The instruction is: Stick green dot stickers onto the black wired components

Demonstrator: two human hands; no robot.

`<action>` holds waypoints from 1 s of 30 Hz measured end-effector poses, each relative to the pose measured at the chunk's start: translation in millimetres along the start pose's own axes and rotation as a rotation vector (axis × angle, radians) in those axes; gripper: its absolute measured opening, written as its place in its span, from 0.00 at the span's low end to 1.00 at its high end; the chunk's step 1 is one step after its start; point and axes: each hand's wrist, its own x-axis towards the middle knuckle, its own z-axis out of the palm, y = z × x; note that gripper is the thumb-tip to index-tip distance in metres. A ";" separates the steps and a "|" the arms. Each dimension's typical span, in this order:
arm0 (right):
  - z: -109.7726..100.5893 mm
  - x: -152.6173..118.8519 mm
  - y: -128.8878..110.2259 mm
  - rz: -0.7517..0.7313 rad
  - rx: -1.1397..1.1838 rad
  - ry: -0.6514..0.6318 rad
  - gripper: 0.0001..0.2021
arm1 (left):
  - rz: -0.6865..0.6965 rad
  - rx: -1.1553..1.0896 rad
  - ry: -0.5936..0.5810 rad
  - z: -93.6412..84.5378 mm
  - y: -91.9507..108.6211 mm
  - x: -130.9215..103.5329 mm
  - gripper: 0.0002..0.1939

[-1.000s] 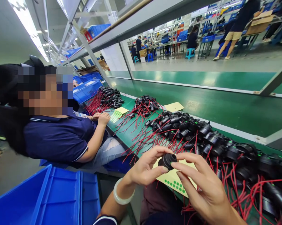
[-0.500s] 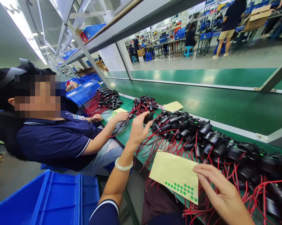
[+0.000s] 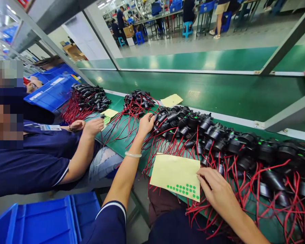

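My left hand reaches to the left end of a long heap of black cylindrical parts with red wires. Its fingers are curled round a black part at the heap's edge, mostly hidden by the fingers. Several of the heaped parts bear a small green dot. In front of the heap, a pale yellow sticker sheet lies over the red wires, with rows of green round stickers along its lower right. My right hand pinches this sheet's right edge between thumb and fingers.
At left sits a co-worker, whose hand is by another sticker sheet. Smaller heaps of wired parts lie beyond my left hand. Blue bins stand at lower left. A metal frame post rises at right.
The view has swung right and down. My left hand's fingers, apart before, have closed at the heap's left end. My right hand stays at the sheet's edge. The co-worker's hand has drawn back.
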 end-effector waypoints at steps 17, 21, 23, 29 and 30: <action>29.2 -21.6 -9.8 -0.105 -0.098 -0.173 0.10 | 0.596 -0.070 -0.485 -7.5 52.1 -249.7 0.19; 29.1 -20.0 -13.4 -0.104 -0.114 -0.199 0.10 | 0.561 -0.035 -0.475 -1.2 52.8 -253.6 0.19; 28.6 -18.7 -14.0 -0.103 -0.117 -0.214 0.09 | 0.561 -0.033 -0.478 -1.2 53.9 -253.6 0.19; 28.4 -13.9 -12.7 -0.096 -0.113 -0.247 0.07 | 0.553 -0.048 -0.480 -1.8 55.1 -253.7 0.20; 28.4 -13.2 -12.7 -0.097 -0.112 -0.249 0.07 | 0.553 -0.050 -0.474 -1.5 55.1 -253.8 0.20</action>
